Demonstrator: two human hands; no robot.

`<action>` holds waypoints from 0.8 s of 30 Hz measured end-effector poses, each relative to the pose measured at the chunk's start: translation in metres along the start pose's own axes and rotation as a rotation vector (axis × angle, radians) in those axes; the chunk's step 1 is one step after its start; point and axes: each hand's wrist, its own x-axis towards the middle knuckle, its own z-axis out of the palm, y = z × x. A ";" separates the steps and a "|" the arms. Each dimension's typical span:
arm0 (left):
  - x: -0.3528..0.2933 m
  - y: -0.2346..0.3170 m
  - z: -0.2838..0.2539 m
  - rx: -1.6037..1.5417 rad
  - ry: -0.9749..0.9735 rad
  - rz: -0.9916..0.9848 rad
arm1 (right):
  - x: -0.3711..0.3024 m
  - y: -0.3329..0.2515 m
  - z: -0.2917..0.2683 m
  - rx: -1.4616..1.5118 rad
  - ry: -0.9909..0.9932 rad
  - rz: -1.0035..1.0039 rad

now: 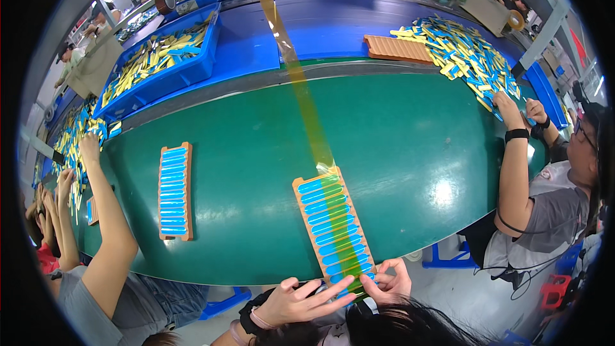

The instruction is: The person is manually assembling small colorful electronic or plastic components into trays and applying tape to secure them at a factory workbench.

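Note:
A brown-orange slotted tray [298, 183] lies at the near edge of the green table, a row of flat blue pieces [315, 207] across its slots. Yellow see-through tape [306, 112] runs down from the far side and lies lengthwise over these pieces. My left hand [301, 304] reaches in with fingers spread, a fingertip on the tape at the tray's near end. Opposite it, my right hand [389, 282] has thumb and forefinger pinched at the tape's near end. The tape's very end is partly hidden by my fingers.
A second filled tray [188, 195] lies to the left. Beyond the table edge are a blue bin [160, 86] of yellow and blue pieces, a loose heap [464, 51] and another brown-orange tray [397, 49]. Co-workers' arms [112, 218] reach over the table at left and right.

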 end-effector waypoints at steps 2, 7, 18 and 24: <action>0.005 -0.005 -0.001 0.004 -0.137 0.109 | 0.001 0.000 0.001 -0.005 0.005 0.004; 0.003 -0.008 0.006 -0.027 -0.127 0.094 | 0.002 0.002 -0.001 0.012 -0.015 -0.020; 0.008 0.002 -0.009 0.202 -0.199 0.159 | 0.019 -0.070 0.014 -0.745 -0.395 -0.464; 0.019 0.007 -0.020 0.101 -0.094 0.189 | 0.017 -0.075 0.027 -0.907 -0.432 -0.624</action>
